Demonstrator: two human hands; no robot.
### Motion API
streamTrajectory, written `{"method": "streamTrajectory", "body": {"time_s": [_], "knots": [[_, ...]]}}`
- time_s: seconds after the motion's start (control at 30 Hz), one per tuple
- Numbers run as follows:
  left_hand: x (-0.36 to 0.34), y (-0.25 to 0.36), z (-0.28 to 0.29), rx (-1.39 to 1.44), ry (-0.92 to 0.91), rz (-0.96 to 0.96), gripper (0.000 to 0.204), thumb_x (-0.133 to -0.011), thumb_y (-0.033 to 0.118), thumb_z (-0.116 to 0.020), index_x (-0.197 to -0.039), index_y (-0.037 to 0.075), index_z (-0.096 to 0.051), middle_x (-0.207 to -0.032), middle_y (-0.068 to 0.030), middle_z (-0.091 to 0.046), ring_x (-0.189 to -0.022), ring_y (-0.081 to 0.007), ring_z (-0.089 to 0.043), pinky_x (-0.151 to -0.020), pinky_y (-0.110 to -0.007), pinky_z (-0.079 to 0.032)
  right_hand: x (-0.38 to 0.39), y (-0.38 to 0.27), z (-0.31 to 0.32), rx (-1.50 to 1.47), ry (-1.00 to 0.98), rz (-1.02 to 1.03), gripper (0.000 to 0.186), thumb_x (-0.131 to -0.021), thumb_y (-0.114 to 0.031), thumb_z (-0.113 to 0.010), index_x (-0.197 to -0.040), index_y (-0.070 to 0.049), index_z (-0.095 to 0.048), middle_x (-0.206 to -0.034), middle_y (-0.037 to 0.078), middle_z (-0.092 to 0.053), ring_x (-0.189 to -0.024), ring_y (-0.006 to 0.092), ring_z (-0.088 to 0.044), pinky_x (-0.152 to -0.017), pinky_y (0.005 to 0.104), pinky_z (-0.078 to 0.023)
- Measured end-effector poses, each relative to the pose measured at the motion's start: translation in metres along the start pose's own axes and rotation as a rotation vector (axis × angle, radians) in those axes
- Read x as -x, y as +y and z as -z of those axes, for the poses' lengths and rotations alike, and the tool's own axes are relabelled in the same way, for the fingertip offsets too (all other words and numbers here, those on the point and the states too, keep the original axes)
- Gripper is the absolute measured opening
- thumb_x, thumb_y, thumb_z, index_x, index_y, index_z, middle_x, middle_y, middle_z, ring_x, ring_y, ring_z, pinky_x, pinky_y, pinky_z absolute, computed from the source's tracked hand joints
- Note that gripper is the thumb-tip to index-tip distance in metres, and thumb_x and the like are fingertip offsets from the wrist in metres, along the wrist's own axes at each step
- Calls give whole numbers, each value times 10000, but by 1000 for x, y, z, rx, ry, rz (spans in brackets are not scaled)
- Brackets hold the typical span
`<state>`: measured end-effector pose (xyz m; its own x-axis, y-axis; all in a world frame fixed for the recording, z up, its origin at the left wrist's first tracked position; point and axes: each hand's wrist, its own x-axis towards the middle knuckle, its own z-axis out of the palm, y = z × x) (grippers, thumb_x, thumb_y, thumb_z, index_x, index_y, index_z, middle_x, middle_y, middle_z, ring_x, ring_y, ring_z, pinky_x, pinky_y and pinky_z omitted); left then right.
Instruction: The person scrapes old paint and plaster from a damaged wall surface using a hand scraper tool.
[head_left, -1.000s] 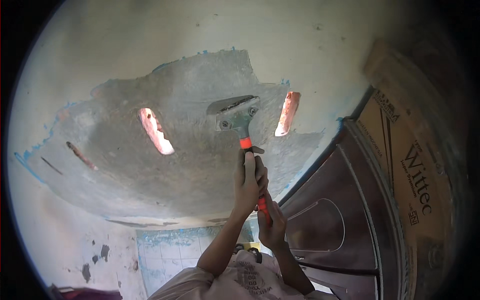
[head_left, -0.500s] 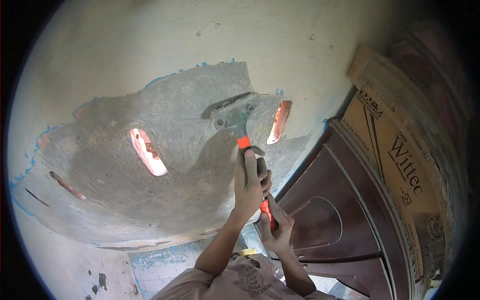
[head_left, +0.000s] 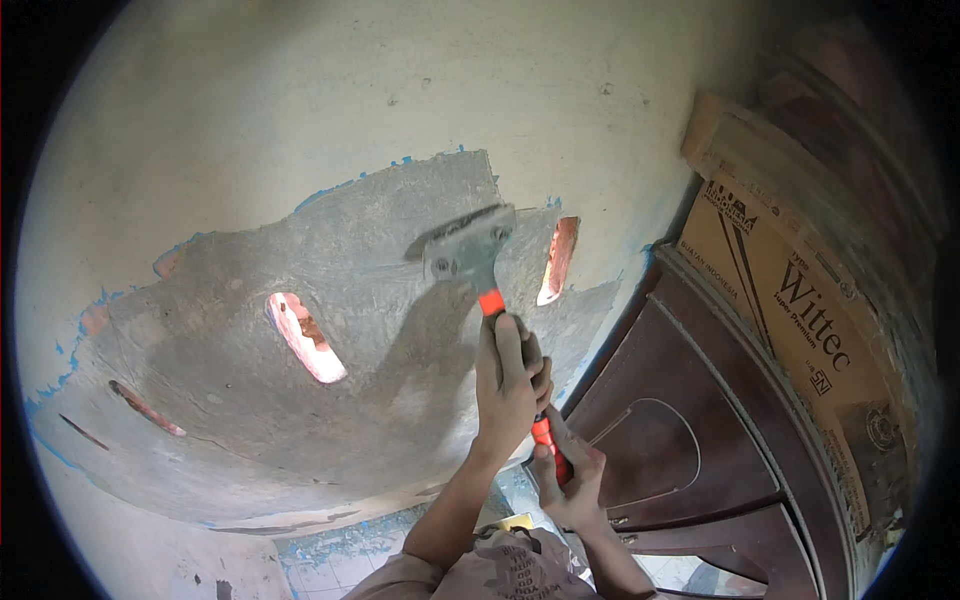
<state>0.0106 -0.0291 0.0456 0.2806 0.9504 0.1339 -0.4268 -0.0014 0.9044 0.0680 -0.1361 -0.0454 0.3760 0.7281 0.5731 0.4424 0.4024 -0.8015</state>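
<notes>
A scraper with a wide grey metal blade [head_left: 468, 248] and an orange handle [head_left: 490, 301] is pressed flat on the wall, its blade at the upper edge of a grey scraped patch [head_left: 300, 420]. My left hand [head_left: 510, 385] grips the handle high up, just below the blade's neck. My right hand [head_left: 567, 478] is wrapped around the lower end of the same handle. Cream paint [head_left: 400, 90] covers the wall above the patch, with blue flecks along the border.
Three narrow slots in the patch show reddish brick [head_left: 305, 338], [head_left: 556, 262], [head_left: 146, 408]. A dark brown panelled door [head_left: 690, 420] stands at the right, with a printed cardboard sheet [head_left: 790, 300] leaning beyond it. Pale floor tiles [head_left: 330, 570] show below.
The scraper and both hands have pushed upward along the wall, bringing the blade from mid-patch to the painted border. My view has tilted so the patch sits lower.
</notes>
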Motion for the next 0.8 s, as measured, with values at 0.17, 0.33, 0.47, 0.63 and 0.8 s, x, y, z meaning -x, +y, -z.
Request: {"method": "streamTrajectory", "body": {"time_s": [0.17,0.33,0.47,0.63,0.8], "knots": [[-9,16,-10,64,-32,16,359,-1100,495,-404,-976,158,-398,-674,35,-342,-489,-59,-355,-401,-214,-234,-24,-15,12,-68,2,-42,258,-943,-62,-658,-1171,55,-686,-633,67,-507,-494,108,-438,-468,302,-339],[-12,3,-9,43,-38,-19,354,-1101,492,-399,-968,164,-392,-656,33,-325,-468,-63,-299,-388,-226,-218,-24,-5,19,13,-39,30,281,-947,-67,-661,-1198,61,-669,-623,79,-500,-492,112,-433,-465,309,-330],[-25,24,-14,104,-67,-61,338,-1103,474,-401,-979,160,-390,-651,34,-305,-462,-68,-275,-381,-228,-219,-50,-18,22,-20,-74,47,263,-945,-57,-661,-1180,60,-675,-613,74,-492,-488,108,-428,-460,315,-320],[-16,1,-9,71,-24,-8,316,-1102,445,-414,-978,156,-382,-645,31,-309,-460,-70,-277,-379,-234,-214,-30,-4,19,23,-46,48,258,-941,-48,-659,-1174,62,-672,-607,70,-483,-482,113,-425,-460,318,-321],[-21,19,-18,28,-14,-60,324,-1107,453,-398,-960,165,-373,-651,36,-311,-455,-69,-282,-380,-229,-205,-40,-14,20,-34,-61,-26,227,-936,-46,-662,-1133,65,-674,-624,76,-483,-482,115,-423,-468,315,-329]]}}
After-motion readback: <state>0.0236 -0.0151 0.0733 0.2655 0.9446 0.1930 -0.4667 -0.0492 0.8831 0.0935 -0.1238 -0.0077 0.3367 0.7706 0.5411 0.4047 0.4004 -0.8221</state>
